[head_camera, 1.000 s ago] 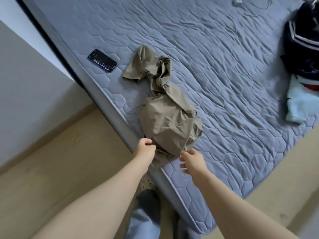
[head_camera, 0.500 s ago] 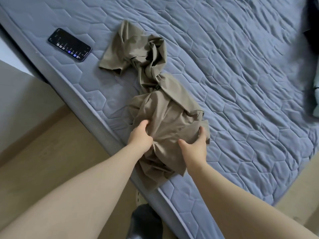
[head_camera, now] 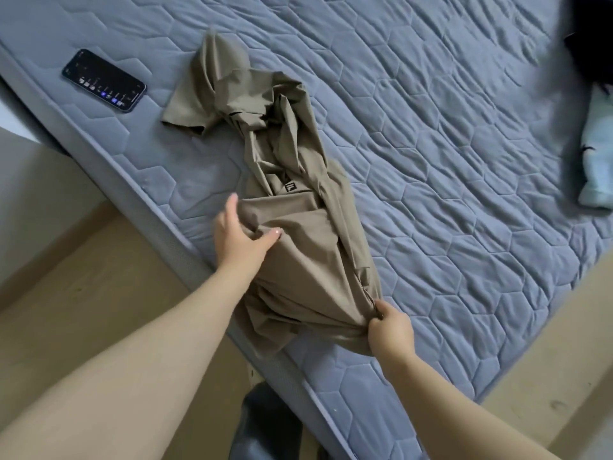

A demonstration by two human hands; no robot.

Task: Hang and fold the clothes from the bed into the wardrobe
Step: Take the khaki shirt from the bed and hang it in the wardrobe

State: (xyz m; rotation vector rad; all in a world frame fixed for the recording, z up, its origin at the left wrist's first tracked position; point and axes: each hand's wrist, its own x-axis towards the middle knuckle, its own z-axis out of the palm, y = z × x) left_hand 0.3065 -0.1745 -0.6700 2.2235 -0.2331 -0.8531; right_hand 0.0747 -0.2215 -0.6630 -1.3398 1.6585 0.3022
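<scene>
Head camera view, looking down on a grey-blue quilted bed (head_camera: 464,194) that runs from near right to far left. A crumpled tan shirt (head_camera: 308,270) lies along the near-left edge of the mattress, its lower part spilling slightly over the side. A small black label (head_camera: 289,187) shows near the middle of the bunched cloth, and one short sleeve points far left.

The left hand (head_camera: 238,237) grips a raised fold at the shirt's left side, thumb laid across the top of the cloth and fingers tucked behind it. The right hand (head_camera: 391,330) is curled tight, pinching the shirt's near-right corner, and the fabric is drawn into taut creases running toward that pinch. Most of the shirt lies beyond and between the two hands.

A dark phone (head_camera: 104,80) with its screen lit rests on the bed to the far left, apart from the sleeve. At the far right edge lie a dark garment (head_camera: 593,58) and a pale blue one (head_camera: 597,154), well apart from the shirt. Pale wooden floor (head_camera: 83,310) shows to the left and at near right. The person's dark trouser leg (head_camera: 265,423) stands against the mattress side, below the shirt.
</scene>
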